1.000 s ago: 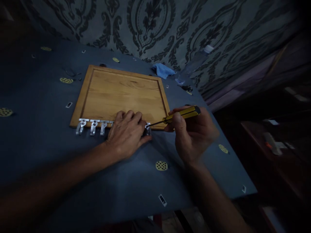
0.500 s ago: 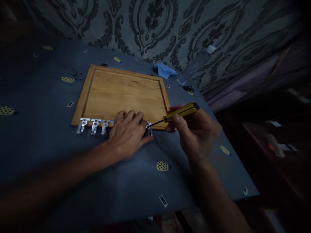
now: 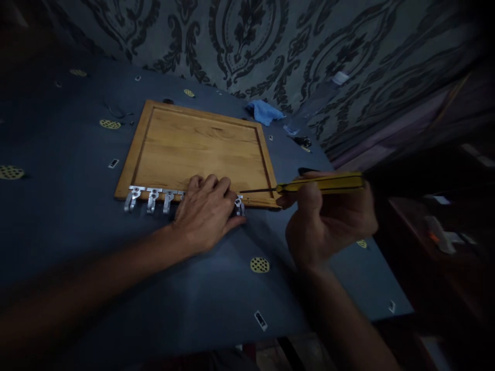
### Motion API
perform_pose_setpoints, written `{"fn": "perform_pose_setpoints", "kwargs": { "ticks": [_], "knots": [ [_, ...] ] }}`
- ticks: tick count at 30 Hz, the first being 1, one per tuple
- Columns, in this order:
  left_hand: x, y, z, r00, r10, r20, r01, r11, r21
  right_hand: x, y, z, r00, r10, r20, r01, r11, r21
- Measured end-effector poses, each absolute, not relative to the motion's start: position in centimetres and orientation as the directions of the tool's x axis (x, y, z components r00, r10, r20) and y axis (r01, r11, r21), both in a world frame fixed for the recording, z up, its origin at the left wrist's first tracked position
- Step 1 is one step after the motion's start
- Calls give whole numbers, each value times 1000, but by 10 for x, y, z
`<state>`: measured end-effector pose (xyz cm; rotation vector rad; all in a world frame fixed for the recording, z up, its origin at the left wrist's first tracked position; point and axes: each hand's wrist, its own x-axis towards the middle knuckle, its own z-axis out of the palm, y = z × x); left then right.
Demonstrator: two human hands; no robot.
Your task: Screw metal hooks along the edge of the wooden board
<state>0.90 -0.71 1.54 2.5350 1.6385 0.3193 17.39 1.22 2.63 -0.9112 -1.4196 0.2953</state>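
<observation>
A framed wooden panel (image 3: 201, 147) lies on the table, with several metal cabinet hinges (image 3: 153, 200) along its near edge. My left hand (image 3: 204, 216) rests over that edge, fingers curled and pressed down, covering the middle hinges. Its thumb reaches beside the rightmost hinge (image 3: 238, 204), which it seems to steady; the exact contact is hidden. Between the fingers and thumb of my right hand (image 3: 328, 224) is a screwdriver (image 3: 325, 184) with a yellow and black handle. The shaft points left and nearly level, its tip just above the rightmost hinge, apparently apart from it.
The table is covered in a dark blue patterned cloth (image 3: 216, 304). Behind the panel lie a blue rag (image 3: 265, 112), a clear plastic bottle (image 3: 309, 111) and a small dark object (image 3: 301, 140). A patterned curtain (image 3: 247, 46) hangs along the back.
My right hand has moved right and tilted the screwdriver flatter, lifting its tip off the rightmost hinge. My left hand stays over the hinges.
</observation>
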Motion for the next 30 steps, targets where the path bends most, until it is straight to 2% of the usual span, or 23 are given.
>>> {"fn": "perform_pose_setpoints", "kwargs": {
  "ticks": [2,6,14,24,30],
  "knots": [
    [9,-7,15,399,907,132,886,-419,200,173,12,28,203,664,720,332,645,-688],
    [9,-7,14,400,907,134,887,-420,191,176,15,28,127,702,701,362,625,-692],
    [10,-6,19,397,917,48,893,-398,209,180,18,23,77,728,681,365,615,-699],
    [9,-6,17,401,912,89,889,-410,205,185,18,19,14,754,657,433,588,-683],
    [10,-6,16,396,913,100,889,-409,205,187,18,20,-86,729,679,431,642,-634]
  ]
}}
